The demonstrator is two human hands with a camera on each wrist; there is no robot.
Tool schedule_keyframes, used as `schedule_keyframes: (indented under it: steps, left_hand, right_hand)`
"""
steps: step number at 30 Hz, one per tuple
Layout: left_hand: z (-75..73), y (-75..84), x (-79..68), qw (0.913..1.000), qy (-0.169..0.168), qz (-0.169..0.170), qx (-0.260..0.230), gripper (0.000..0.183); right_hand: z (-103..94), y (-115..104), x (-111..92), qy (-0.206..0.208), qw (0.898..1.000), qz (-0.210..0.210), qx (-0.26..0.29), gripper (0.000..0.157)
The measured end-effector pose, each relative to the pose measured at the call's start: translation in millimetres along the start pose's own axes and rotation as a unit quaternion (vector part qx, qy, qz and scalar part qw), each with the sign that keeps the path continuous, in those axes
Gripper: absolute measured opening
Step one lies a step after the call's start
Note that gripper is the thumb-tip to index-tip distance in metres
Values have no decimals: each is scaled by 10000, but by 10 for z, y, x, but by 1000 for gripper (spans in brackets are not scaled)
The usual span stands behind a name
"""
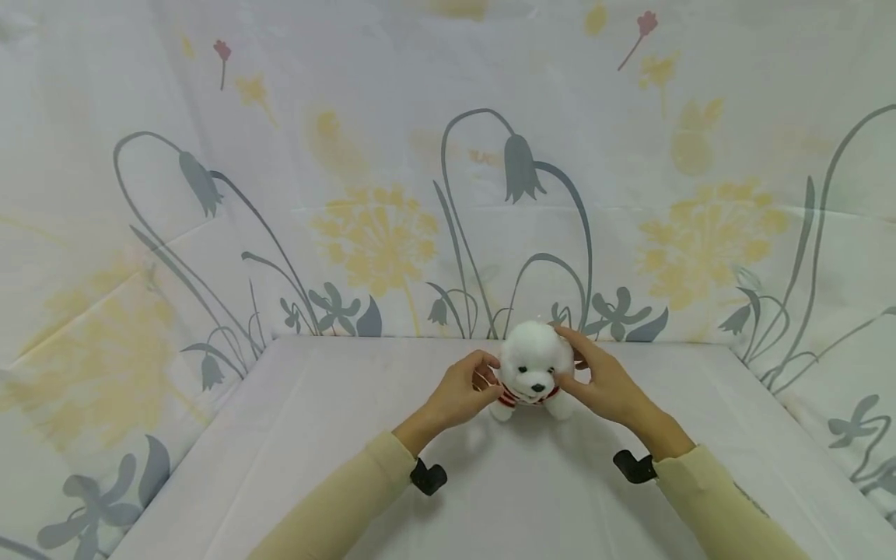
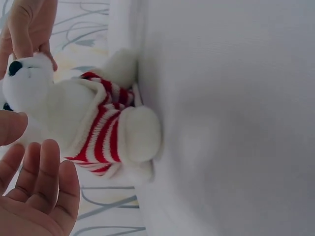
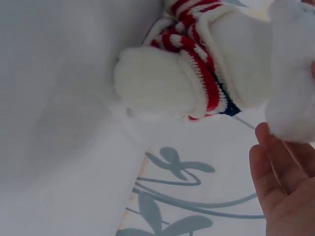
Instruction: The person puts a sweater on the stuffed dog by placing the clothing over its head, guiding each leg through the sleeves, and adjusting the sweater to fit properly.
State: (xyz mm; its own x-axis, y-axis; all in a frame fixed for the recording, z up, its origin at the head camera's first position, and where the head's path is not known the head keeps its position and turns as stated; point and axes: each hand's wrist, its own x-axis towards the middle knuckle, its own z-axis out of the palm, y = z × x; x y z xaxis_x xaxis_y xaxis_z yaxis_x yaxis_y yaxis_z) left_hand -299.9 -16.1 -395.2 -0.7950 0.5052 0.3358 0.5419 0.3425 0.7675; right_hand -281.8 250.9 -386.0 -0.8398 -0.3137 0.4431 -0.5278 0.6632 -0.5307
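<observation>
A white plush dog point(image 1: 535, 359) in a red-and-white striped knitted sweater point(image 2: 104, 135) stands on the white table, facing the camera. Beside its head, on the left in the head view, my left hand point(image 1: 465, 386) has its fingers loosely bent and its thumb toward the sweater. In the left wrist view the fingers point(image 2: 48, 169) are spread apart close to the head. My right hand point(image 1: 607, 383) is at the other side of the head, its thumb against the cheek and fingers reaching behind. Fingertips point(image 3: 262, 132) meet the edge of the white fur in the right wrist view.
The white tabletop point(image 1: 315, 404) runs back to a hanging cloth point(image 1: 392, 155) printed with grey and yellow flowers, which also covers both sides. Black wrist mounts point(image 1: 428, 477) sit at the cuffs of beige sleeves point(image 1: 343, 494).
</observation>
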Motion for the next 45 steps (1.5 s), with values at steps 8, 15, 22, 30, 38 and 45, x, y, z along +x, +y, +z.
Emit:
schedule_keyframes:
  steps: [8, 15, 22, 30, 38, 45]
  left_hand:
    - [95, -78, -51, 9836, -400, 762, 1585, 14]
    - [163, -43, 12, 9737, -592, 867, 2023, 15]
    - [252, -75, 110, 9616, -760, 756, 2525, 22]
    - [349, -84, 226, 9506, -833, 550, 2941, 13]
    - [413, -83, 290, 9457, -660, 347, 3163, 5]
    - [472, -88, 318, 9409, -277, 514, 3336, 8]
  right_hand:
    - [40, 27, -167, 514, 9937, -165, -977, 18]
    - [127, 61, -173, -406, 9902, -809, -1061, 12]
    - [251, 90, -103, -508, 9789, -1130, -1627, 11]
    - [321, 118, -43, -297, 9675, -1314, -2141, 16]
    - [382, 130, 25, -125, 9581, -1394, -2497, 12]
    - [415, 150, 57, 74, 9560, -1331, -2614, 13]
